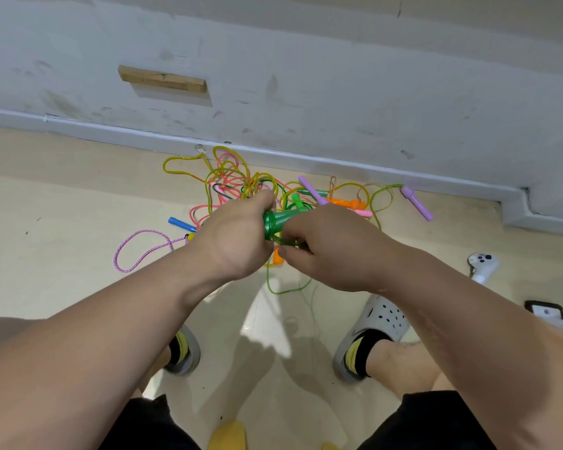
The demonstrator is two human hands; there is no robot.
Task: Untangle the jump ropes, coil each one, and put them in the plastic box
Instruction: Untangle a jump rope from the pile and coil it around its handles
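- Filling the top of the view, a scuffed grey wall (338, 76) meets a pale floor (62, 206) at a light baseboard; a short wooden block (162, 78) is fixed to the wall.
- Both bare forearms of a crouching person reach forward from the lower corners and meet above the floor. Black shorts and grey perforated clogs (376, 329) over black-and-yellow socks show beneath them.
- The tangle of jump ropes (234, 177) lies on the floor against the baseboard, just beyond the hands. It is made of yellow, pink and green cords knotted through one another.
- A pink braided rope (137, 251) loops out of the tangle to the left.
- The left hand (238, 235) is closed, with its fingers and thumb wrapped round the wide, ribbed end of a green cone-shaped handle (278, 222).
- The right hand (325, 245) is curled tight beside it, touching the handle's narrow part. Its fingers pinch a loop of green cord (286, 289) that hangs down toward the floor.
- Loose handles lie around the tangle: two purple handles (416, 203), a blue handle (181, 224) and an orange handle (343, 202).
- A white game controller (483, 263) rests on the floor at the right, well apart from the ropes.
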